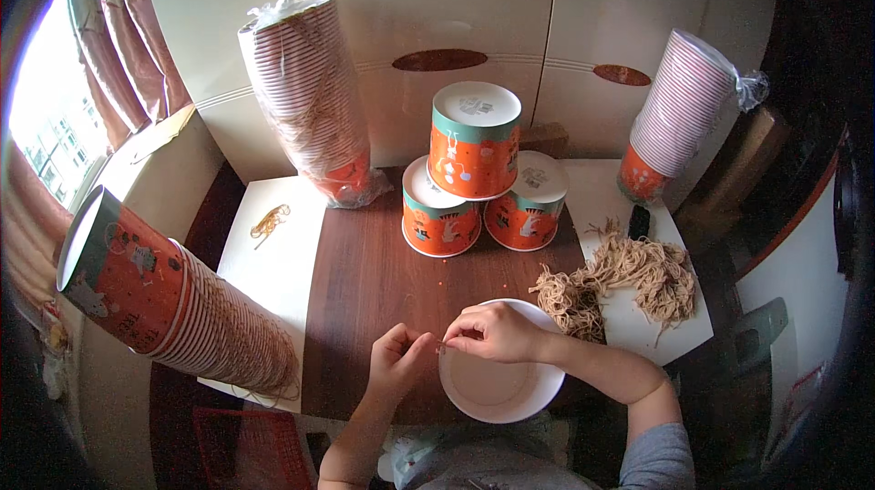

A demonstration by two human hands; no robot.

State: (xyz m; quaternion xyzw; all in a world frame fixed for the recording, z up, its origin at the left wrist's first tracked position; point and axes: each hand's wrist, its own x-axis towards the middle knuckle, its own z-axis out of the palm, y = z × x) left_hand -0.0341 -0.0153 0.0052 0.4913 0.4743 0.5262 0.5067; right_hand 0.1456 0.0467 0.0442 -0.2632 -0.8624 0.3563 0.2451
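Pinching a small, indistinct item [442, 346] with our right hand's [492, 333] thumb and fingertips, we curl our left hand [404, 358] close beside it, its hold unclear. It seems light (perhaps flimsy), best gripped by an end, at the white tub's [503, 414] left edge.

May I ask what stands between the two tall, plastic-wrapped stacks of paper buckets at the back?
The head view shows three upturned orange-and-green paper buckets there, one atop two, and a brown block partly hidden behind them.
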